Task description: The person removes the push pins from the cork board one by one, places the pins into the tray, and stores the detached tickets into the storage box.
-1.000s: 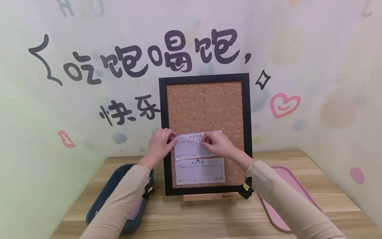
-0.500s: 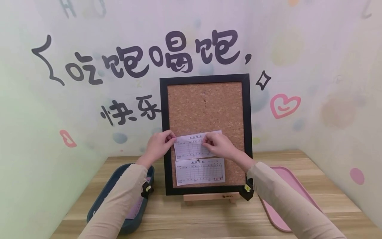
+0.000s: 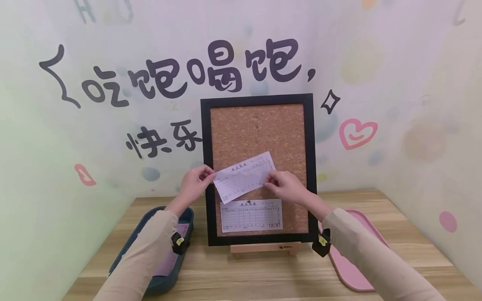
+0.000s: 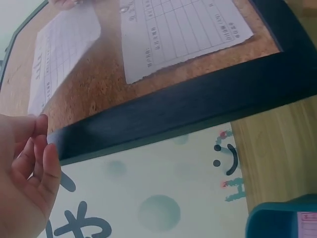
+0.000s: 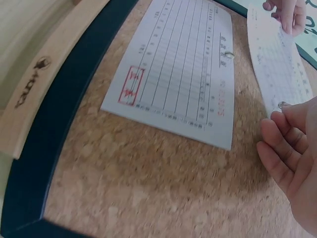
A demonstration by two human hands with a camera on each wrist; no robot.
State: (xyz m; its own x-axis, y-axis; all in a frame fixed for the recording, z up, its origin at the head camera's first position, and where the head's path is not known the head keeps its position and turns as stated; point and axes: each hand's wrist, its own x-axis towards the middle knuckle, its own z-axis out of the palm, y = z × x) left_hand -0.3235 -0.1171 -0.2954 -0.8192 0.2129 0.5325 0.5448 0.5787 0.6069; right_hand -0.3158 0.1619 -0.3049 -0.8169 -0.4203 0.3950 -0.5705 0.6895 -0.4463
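Observation:
A white printed receipt slip is tilted in front of the corkboard, its right end raised. My left hand pinches its left corner between thumb and fingers. My right hand is at the slip's lower right edge, fingers curled. In the right wrist view, a small shiny thumbtack shows at the right hand's fingertips, against the slip. Below, a second receipt slip lies flat on the cork, fixed at its top middle by another thumbtack.
The black-framed board stands on a small wooden easel against the painted wall. A dark blue tray with pinkish slips sits at left on the wooden table. A pink tray lies at right, partly under the right sleeve.
The upper slip has tilted, its right end rising and its left end shifting left. My right hand has moved from the slip's face to its lower right edge; the left hand has shifted slightly left.

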